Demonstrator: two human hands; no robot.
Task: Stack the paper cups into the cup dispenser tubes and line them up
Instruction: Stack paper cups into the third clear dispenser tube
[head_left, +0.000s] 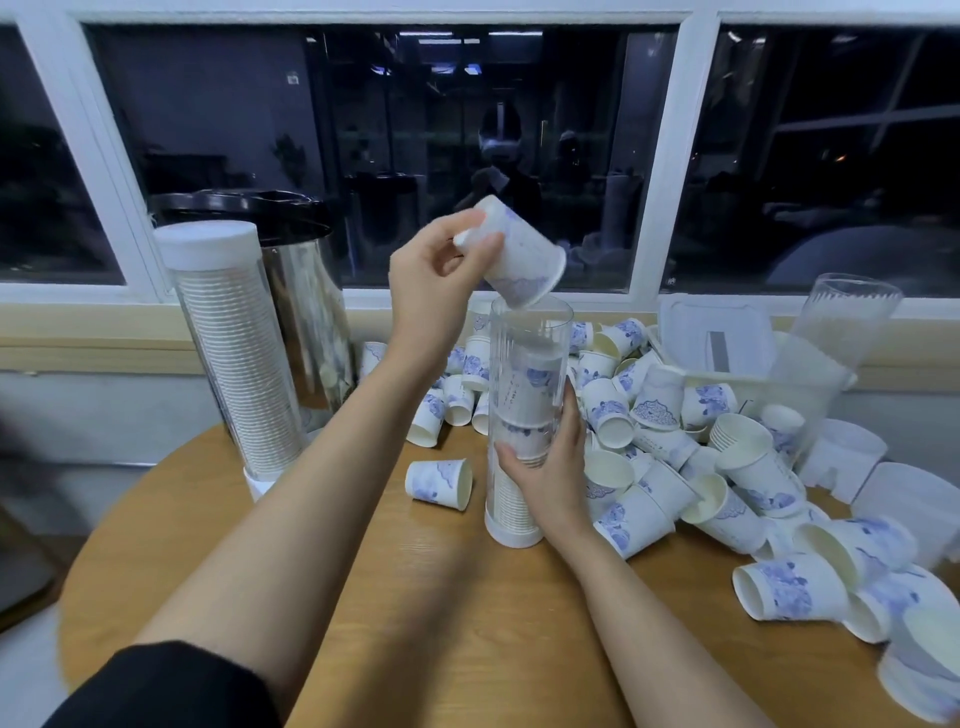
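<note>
A clear dispenser tube (524, 374) stands upright on the round wooden table (441, 613), partly filled with stacked cups. My right hand (550, 467) grips its lower part. My left hand (441, 280) holds a white paper cup with blue print (524, 260), mouth down and tilted, its rim just at the tube's open top. A full tube with a white cap (234, 353) stands at the left. Several loose cups (675, 441) lie in a heap right of the tube, and one cup (440, 483) lies alone on its side to the left.
A metal bin with a black lid (291, 270) stands behind the full tube. A clear plastic box (753, 374) and another open tube (841, 322) sit at the back right, with white caps (852, 457) nearby. Dark windows run along the wall behind.
</note>
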